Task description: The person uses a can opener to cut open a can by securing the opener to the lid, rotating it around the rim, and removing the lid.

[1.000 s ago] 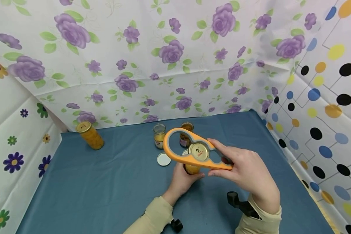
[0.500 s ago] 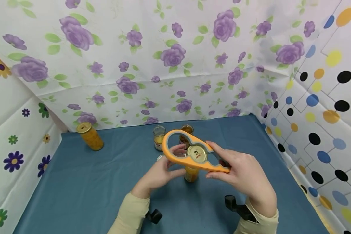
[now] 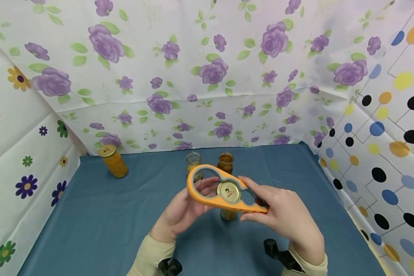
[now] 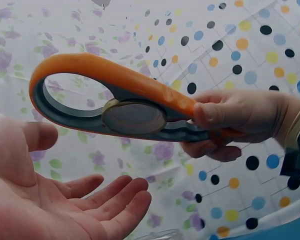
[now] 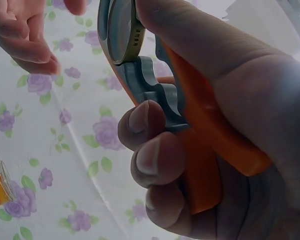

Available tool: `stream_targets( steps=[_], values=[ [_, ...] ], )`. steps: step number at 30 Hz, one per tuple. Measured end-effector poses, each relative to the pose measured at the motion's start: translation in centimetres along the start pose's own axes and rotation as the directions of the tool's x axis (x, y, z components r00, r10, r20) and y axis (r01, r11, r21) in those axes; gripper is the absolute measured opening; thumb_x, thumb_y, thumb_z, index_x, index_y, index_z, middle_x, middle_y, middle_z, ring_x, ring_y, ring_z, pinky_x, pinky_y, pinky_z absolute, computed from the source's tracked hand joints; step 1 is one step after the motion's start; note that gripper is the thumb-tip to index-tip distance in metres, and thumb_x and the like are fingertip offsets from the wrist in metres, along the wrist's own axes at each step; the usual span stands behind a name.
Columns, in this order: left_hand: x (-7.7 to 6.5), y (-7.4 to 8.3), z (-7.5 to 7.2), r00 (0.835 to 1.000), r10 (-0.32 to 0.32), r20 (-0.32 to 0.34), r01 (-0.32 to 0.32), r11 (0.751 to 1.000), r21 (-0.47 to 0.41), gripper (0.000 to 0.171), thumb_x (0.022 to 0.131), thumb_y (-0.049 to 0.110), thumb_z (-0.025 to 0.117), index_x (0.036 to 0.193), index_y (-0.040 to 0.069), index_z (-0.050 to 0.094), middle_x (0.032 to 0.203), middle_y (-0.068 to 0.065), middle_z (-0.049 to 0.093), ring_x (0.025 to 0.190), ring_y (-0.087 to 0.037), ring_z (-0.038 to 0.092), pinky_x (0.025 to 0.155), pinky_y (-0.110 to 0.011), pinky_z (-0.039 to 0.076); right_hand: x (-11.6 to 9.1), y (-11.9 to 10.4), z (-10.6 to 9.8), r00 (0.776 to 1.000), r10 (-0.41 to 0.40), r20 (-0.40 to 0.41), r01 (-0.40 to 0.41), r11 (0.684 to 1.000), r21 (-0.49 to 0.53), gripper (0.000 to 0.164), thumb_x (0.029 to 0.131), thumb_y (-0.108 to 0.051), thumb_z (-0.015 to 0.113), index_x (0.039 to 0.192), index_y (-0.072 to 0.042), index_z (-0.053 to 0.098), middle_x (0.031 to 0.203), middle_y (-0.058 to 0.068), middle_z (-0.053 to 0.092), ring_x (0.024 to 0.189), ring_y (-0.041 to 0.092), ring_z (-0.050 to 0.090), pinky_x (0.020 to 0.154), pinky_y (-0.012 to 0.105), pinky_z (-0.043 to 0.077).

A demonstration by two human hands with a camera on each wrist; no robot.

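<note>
My right hand [image 3: 277, 207] grips the handles of an orange and grey jar opener [image 3: 199, 198], held up above the table. Clamped in the opener's middle notch is a gold jar lid [image 3: 229, 192], its underside showing in the left wrist view. Below the lid, and partly hidden by the opener, stands a jar with yellow contents [image 3: 229, 215]. My left hand [image 3: 179, 214] is beside the opener, palm turned up, fingers extended and holding nothing. In the left wrist view the left fingers [image 4: 122, 205] lie under the opener, apart from it.
Farther back stand an open glass jar [image 3: 194, 158] with yellow contents and an open jar with brown contents [image 3: 225, 161]. A lidded jar of orange-yellow food [image 3: 114, 161] leans at the back left. Patterned cloth walls [image 3: 207, 115] enclose the blue table [image 3: 100, 222].
My left hand has let go of the yellow jar, moved left and turned palm up beside the opener. The right hand still holds the opener with the lid, slightly lower in view.
</note>
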State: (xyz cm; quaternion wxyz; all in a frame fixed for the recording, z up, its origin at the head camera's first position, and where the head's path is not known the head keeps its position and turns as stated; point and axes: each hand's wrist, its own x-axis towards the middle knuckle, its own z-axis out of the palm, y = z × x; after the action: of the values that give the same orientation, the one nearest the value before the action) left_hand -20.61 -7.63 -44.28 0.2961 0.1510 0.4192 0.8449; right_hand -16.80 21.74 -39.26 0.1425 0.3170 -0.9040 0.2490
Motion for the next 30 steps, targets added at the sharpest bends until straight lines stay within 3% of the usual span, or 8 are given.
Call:
stream_targets(
  steps=[3, 9, 16, 23, 30],
  values=[
    [0.1, -0.3, 0.2, 0.999, -0.023, 0.028, 0.026, 0.994, -0.106, 0.055, 0.116, 0.045, 0.048, 0.154, 0.005, 0.048, 0.148, -0.009, 0.058, 0.140, -0.023, 0.056, 0.118, -0.046, 0.044, 0.1, -0.1, 0.0, 1.000, -0.013, -0.005, 0.013, 1.000, 0.006, 0.087, 0.085, -0.063, 0.080, 0.161, -0.030, 0.052, 0.073, -0.022, 0.041, 0.058, -0.005, 0.035, 0.052, 0.020, 0.035],
    [0.3, -0.9, 0.7, 0.992, -0.040, 0.121, 0.066, 0.973, -0.221, 0.036, 0.115, 0.039, 0.051, 0.135, 0.012, 0.062, 0.137, -0.005, 0.064, 0.130, -0.020, 0.062, 0.114, -0.040, 0.048, 0.2, -0.3, 0.3, 0.999, -0.035, -0.005, 0.035, 0.999, 0.016, 0.086, 0.085, -0.064, 0.079, 0.160, -0.029, 0.053, 0.074, -0.023, 0.042, 0.058, -0.005, 0.035, 0.052, 0.019, 0.036],
    [0.5, -1.6, 1.1, 0.975, -0.018, 0.220, 0.083, 0.953, -0.290, 0.041, 0.116, 0.038, 0.050, 0.142, 0.008, 0.061, 0.142, -0.008, 0.064, 0.137, -0.021, 0.060, 0.119, -0.040, 0.044, 0.2, -0.4, 0.5, 0.999, -0.042, 0.006, 0.041, 0.999, 0.022, 0.086, 0.085, -0.063, 0.079, 0.160, -0.028, 0.054, 0.075, -0.023, 0.043, 0.059, -0.006, 0.036, 0.053, 0.019, 0.036],
    [0.4, -1.8, 1.3, 0.946, 0.030, 0.324, 0.086, 0.937, -0.337, 0.056, 0.119, 0.036, 0.039, 0.165, 0.005, 0.038, 0.153, -0.017, 0.057, 0.146, -0.028, 0.053, 0.124, -0.042, 0.036, 0.3, -0.6, 0.8, 0.998, -0.058, 0.015, 0.057, 0.998, 0.024, 0.086, 0.085, -0.063, 0.080, 0.159, -0.028, 0.054, 0.075, -0.024, 0.041, 0.060, -0.007, 0.036, 0.054, 0.018, 0.036],
    [0.2, -2.0, 1.3, 0.937, 0.037, 0.348, 0.091, 0.935, -0.344, 0.055, 0.118, 0.035, 0.042, 0.164, 0.004, 0.038, 0.151, -0.017, 0.059, 0.144, -0.027, 0.054, 0.124, -0.042, 0.037, 0.4, -0.8, 1.1, 0.998, -0.045, 0.036, 0.044, 0.999, 0.026, 0.087, 0.084, -0.064, 0.080, 0.159, -0.027, 0.055, 0.075, -0.025, 0.042, 0.060, -0.007, 0.036, 0.054, 0.019, 0.036]
  ],
)
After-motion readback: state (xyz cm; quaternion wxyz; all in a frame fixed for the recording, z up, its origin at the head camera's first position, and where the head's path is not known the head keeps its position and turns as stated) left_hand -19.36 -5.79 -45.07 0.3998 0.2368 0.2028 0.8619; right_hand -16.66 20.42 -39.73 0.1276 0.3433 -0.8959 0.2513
